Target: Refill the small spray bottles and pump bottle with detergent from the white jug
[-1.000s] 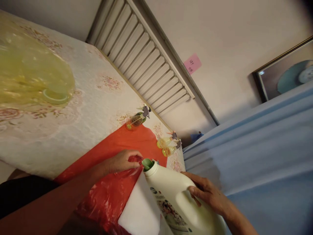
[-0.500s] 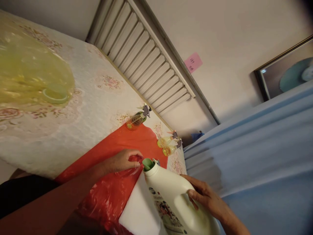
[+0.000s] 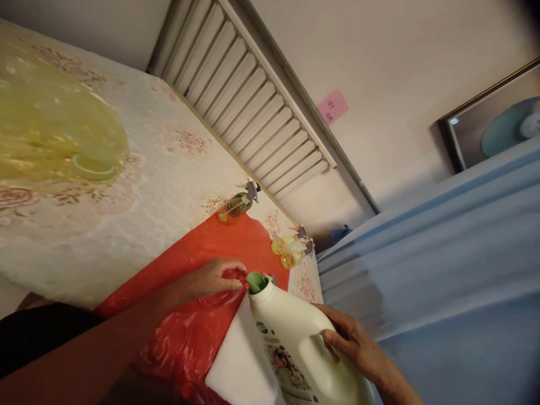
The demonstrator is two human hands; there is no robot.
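Note:
A large cream detergent jug [image 3: 291, 315] leans toward the upper left, its open mouth showing a green pouring spout [image 3: 255, 282]. My right hand [image 3: 352, 340] is closed around the jug's handle. Beside the spout, my left hand [image 3: 217, 278] has its fingers curled on crinkled, see-through red plastic, which appears to be part of the red plastic bag [image 3: 185, 349]. What lies inside that grip is partly hidden. A white block-like thing [image 3: 242, 360] sits between the bag and the jug. Behind the jug's mouth, only a bit of a grey spray head shows.
Red sheeting [image 3: 211, 242] lies on a flowered tablecloth [image 3: 160, 169]. Spray bottles stand beyond it: a darker one [image 3: 234, 208] and yellowish ones [image 3: 291, 259]. A big yellow bag [image 3: 54, 124] occupies the left. A radiator [image 3: 253, 95] runs behind; a blue curtain [image 3: 442, 270] hangs at right.
The jug and my right hand have shifted very slightly. My left hand stays in place beside the spout.

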